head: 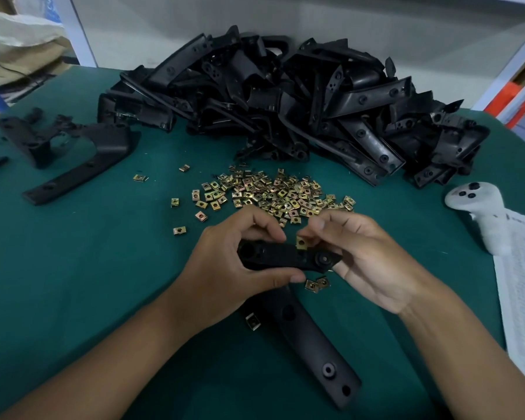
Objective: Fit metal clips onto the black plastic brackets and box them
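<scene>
Left hand (234, 262) curled around the near end of a black bracket (285, 257), thumb underneath and fingers over the top, apparently to keep the bar level and steady above the green table (88, 283). Right hand (367, 262) pinching a metal clip (301, 242) between thumb and fingertips against the bracket's far edge beside a round boss, other fingers loosely bent beneath, probably for sliding it on. Loose clips (273, 192) heaped just beyond within easy reach, bracket pile (285, 101) farther back, one more bracket (309, 344) lying beneath the wrists with a clip (252, 321) at its edge; no box in view.
</scene>
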The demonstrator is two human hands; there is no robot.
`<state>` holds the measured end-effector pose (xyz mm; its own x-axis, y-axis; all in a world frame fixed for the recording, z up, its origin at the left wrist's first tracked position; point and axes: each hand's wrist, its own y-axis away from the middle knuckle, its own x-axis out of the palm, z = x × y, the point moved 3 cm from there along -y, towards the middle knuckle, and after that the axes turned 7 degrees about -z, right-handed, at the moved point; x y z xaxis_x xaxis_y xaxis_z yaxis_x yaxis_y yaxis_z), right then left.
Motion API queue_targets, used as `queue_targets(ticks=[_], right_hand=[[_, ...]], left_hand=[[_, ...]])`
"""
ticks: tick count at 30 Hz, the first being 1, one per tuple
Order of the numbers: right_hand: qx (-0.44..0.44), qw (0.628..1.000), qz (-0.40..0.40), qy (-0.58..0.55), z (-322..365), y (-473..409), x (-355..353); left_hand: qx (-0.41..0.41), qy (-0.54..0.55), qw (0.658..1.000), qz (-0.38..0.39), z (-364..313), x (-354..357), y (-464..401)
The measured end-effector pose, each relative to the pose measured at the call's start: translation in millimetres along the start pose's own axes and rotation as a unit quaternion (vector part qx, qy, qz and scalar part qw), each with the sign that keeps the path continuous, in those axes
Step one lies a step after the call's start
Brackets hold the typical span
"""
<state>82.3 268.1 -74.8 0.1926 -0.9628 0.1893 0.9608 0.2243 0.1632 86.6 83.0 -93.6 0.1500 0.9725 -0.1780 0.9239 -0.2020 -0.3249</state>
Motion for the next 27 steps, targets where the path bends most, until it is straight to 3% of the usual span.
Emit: queue_targets(ticks=[10, 21, 27], right_hand=[[-0.085, 0.991, -0.029, 0.1, 1.5, -0.5, 3.6], [-0.131, 0.984, -0.046, 0.115, -0.1, 0.1, 4.6], [-0.131, 0.988, -0.007, 0.083, -2.2, 1.9, 8.1]], left_hand=[[-0.018, 0.04, 0.999, 0.0, 2.1, -0.2, -1.5], [-0.034, 0.056, 0.998, -0.013, 5.5, -1.3, -3.4], [-0.046, 0.073, 0.996, -0.013, 6.2, -3.9, -4.2]])
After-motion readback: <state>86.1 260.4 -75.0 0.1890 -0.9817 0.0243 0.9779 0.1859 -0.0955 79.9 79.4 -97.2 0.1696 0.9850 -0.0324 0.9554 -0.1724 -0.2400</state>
